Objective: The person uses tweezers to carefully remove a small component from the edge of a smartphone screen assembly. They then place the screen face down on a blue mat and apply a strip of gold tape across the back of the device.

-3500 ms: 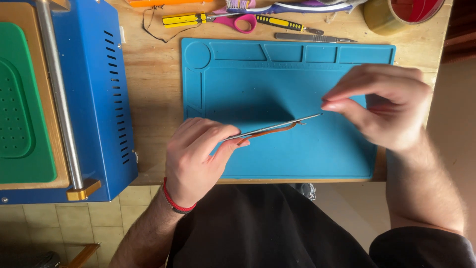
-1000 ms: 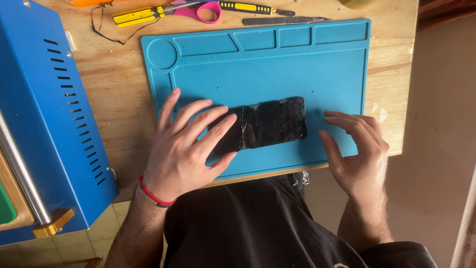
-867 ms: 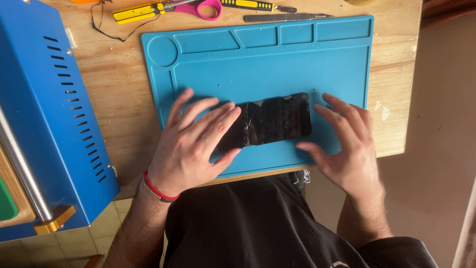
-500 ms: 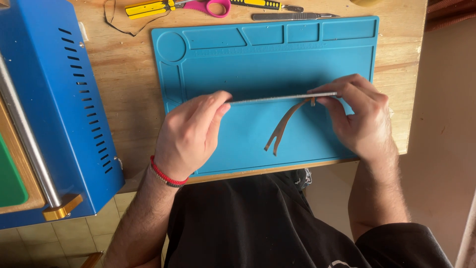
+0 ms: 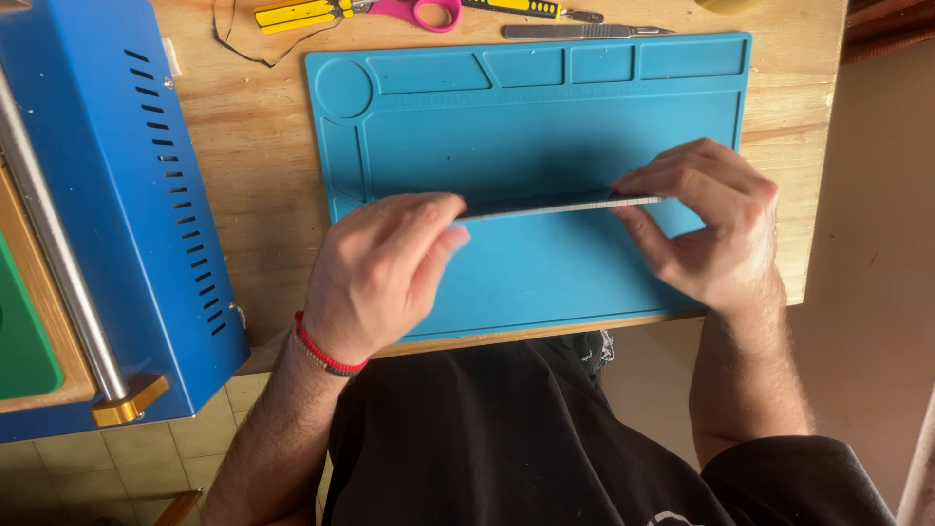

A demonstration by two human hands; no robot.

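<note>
While edge-on, the thin panel point(image 5: 545, 206), probably glass, spans 2 hands.

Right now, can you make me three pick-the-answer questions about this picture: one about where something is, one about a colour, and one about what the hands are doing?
1. Where do the pink-handled scissors lie?
A. beyond the blue silicone work mat
B. on the floor
C. on the mat

2. What colour is the wristband on the left hand?
A. green
B. red
C. white

3. How is the thin flat grey panel held?
A. flat under one palm
B. edge-on between both hands
C. not held

Answers: 1 A, they rest on the wooden table past the mat's far edge. 2 B, a red band circles the wrist. 3 B, the left hand and right hand pinch its two ends.
</note>
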